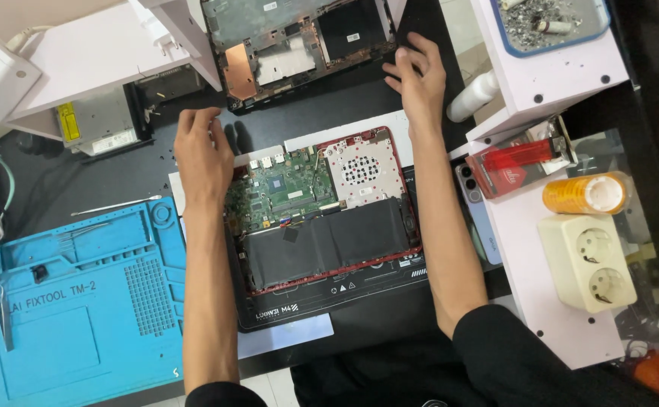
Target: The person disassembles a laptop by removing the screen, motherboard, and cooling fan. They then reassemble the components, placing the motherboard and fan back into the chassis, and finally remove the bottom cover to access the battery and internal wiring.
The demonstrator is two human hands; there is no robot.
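One red opened laptop [322, 211], circuitry exposed

- Left hand [203, 154] rests flat on the black mat, fingers spread, touching the opened red laptop's [322, 211] far-left corner.
- Right hand [420, 75] lies beyond it, fingertips on a second stripped laptop chassis [292, 45].

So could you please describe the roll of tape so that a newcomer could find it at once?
Start at the opened red laptop in the middle, then look right to the white shelf. The tape lies there on its side, above the cream double socket and right of the red lighter. It is the only orange cylinder there.
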